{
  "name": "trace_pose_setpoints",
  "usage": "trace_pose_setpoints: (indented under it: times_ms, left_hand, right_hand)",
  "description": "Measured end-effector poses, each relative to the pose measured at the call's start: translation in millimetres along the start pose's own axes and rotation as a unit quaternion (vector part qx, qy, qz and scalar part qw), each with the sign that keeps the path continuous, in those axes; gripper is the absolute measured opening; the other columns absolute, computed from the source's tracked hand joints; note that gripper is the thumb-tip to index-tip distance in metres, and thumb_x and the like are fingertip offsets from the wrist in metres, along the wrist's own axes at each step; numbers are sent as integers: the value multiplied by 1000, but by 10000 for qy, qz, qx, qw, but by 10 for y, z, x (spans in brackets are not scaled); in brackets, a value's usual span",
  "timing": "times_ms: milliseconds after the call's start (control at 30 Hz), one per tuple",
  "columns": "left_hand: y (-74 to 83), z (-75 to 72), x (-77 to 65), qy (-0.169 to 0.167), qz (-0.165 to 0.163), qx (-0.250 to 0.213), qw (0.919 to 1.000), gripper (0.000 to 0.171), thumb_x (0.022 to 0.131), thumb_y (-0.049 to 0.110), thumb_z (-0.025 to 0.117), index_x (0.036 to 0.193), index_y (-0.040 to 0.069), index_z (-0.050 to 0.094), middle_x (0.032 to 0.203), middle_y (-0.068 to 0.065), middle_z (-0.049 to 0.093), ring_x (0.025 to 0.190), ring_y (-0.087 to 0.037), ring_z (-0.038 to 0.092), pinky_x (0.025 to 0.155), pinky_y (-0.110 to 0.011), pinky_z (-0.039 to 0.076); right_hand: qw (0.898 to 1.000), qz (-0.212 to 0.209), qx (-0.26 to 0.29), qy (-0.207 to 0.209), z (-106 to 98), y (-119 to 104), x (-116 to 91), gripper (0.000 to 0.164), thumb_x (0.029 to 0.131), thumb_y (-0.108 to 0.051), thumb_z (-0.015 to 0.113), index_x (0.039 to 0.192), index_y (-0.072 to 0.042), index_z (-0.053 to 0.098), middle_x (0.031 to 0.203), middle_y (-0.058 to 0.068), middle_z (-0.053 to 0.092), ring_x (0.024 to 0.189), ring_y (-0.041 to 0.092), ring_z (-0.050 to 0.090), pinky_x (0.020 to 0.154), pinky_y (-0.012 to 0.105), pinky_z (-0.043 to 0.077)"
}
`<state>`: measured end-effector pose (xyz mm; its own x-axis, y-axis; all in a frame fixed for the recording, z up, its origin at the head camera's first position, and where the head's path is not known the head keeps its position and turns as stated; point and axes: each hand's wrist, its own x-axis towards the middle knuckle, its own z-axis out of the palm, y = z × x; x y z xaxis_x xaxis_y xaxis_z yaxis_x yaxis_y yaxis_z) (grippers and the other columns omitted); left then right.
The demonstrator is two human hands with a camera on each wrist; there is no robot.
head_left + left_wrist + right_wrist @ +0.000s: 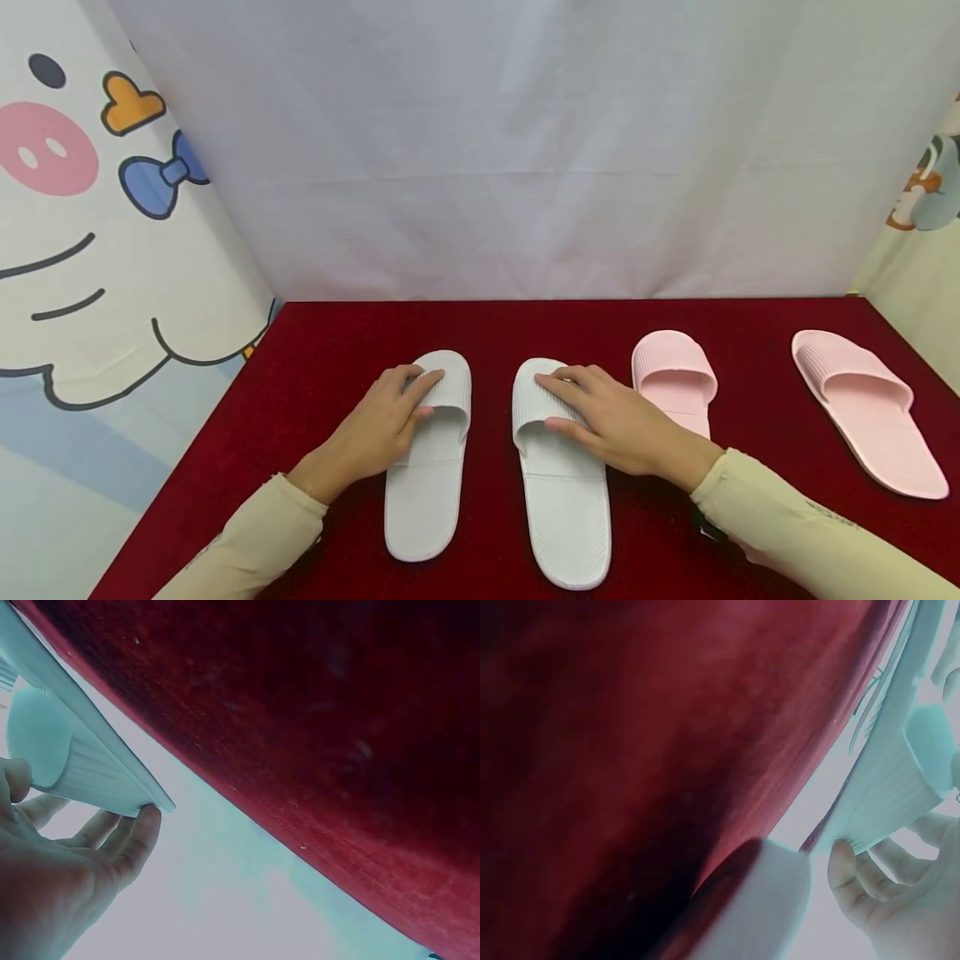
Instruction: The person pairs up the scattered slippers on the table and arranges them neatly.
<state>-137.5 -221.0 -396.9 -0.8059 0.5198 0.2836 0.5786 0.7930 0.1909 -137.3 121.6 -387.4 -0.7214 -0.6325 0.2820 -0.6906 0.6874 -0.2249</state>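
A white slipper with a ribbed strap lies sole-down, toe pointing away. My left hand rests on it from its left side, fingers spread over the strap and thumb by the strap's opening. In the left wrist view a fingertip touches the outer side near the toe of the slipper. A matching white slipper lies to its right, roughly parallel. Across its strap from the right rests my right hand, the thumb at the strap's rear edge. The right wrist view shows fingertips along the side of that slipper.
A pink slipper lies just beyond my right hand, partly hidden by it. Another pink slipper lies angled at the far right. All rest on a dark red cloth-covered table, backed by a white curtain.
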Motion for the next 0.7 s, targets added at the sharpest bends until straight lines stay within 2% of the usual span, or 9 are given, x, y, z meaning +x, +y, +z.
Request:
trace_pose_setpoints:
  times_ms: [333, 567, 700]
  left_hand:
    - [-113, -6, 125, 199, 158, 54, 9997, 44, 102, 20, 55, 143, 7, 50, 127, -22, 55, 109, -34, 55, 93, -47, 48]
    - [-203, -5, 239, 22, 52, 87, 9999, 43, 102, 20, 54, 144, 8, 49, 128, -21, 55, 110, -34, 55, 93, -46, 47]
    - [-239, -4, 323, 48, 106, 122, 9999, 43, 102, 20, 55, 143, 8, 50, 127, -22, 55, 110, -35, 55, 94, -48, 47]
  right_hand:
    - [10000, -31, -1, -79, 31, 18, 180, 55, 101, -47, 52, 149, -20, 46, 138, 5, 55, 121, 21, 55, 98, 40, 50]
    - [9996, 75, 123, -230, 31, 76, 362, 56, 103, -46, 50, 151, -19, 44, 140, 8, 53, 126, 24, 53, 102, 43, 48]
    - [9995, 88, 164, -266, 30, 63, 441, 56, 103, -46, 49, 151, -18, 44, 140, 8, 53, 126, 25, 52, 104, 43, 46]
